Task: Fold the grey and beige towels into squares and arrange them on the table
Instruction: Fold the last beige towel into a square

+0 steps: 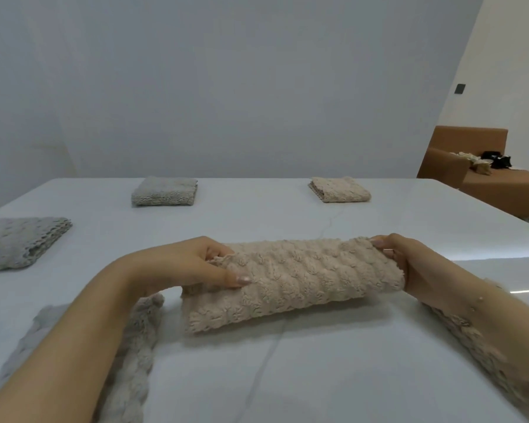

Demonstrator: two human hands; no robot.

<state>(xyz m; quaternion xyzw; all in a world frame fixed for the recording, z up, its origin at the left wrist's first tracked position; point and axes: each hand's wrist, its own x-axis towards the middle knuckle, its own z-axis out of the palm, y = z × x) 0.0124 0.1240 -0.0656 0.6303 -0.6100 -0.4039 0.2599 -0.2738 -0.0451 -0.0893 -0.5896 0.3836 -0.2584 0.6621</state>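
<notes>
The beige towel (290,285) lies in the middle of the table (257,221), towards its near edge, already doubled into a long band running left to right, its far side raised a little off the surface. The left hand (196,264) pinches the band's left end, thumb on top and fingers tucked under the cloth; the right hand (400,261) grips the right end the same way, fingers curled round the edge. Holding both ends at once probably keeps the layers lined up so the band can be folded over into a square. Both forearms reach forward from the near edge, wrists low and turned inward. An unfolded grey towel (132,346) lies under the left forearm at the near left, and more beige cloth (471,340) shows under the right forearm. Finished squares sit apart: a folded grey towel (19,242) at the left edge, another grey square (164,191) and a beige square (339,189) along the far edge.
</notes>
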